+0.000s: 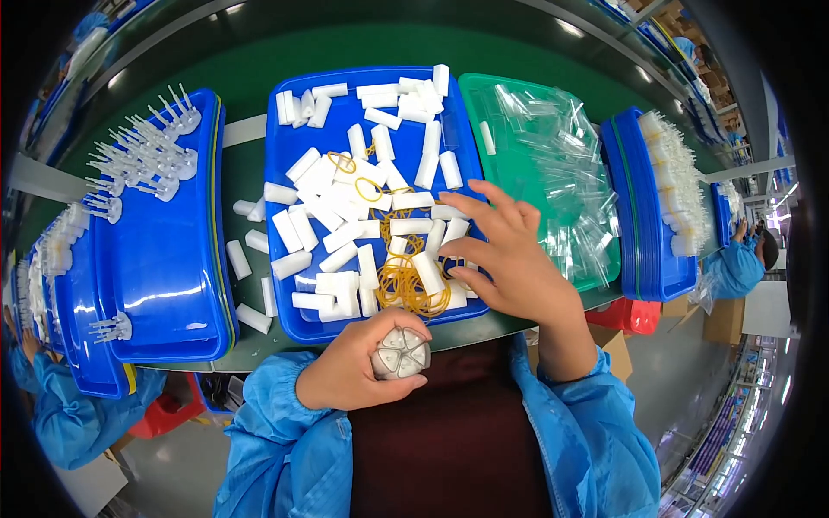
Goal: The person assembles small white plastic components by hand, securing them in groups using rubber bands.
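Observation:
My left hand is closed around a round, greyish-clear piece with wedge-shaped sections on its top face, held in front of the table edge. Over the right side of the middle blue tray, my right hand reaches with fingers apart and nothing seen between them. Its fingertips are closest to the white foam-like blocks; whether they touch one I cannot tell. Many such blocks lie loosely across this tray. A tangle of yellow rubber bands sits among them near the front.
A green tray of clear plastic pieces stands right. Stacked blue trays beyond it carry white bristly parts. On the left, another blue tray holds white pronged parts. Co-workers in blue sleeves are at both sides.

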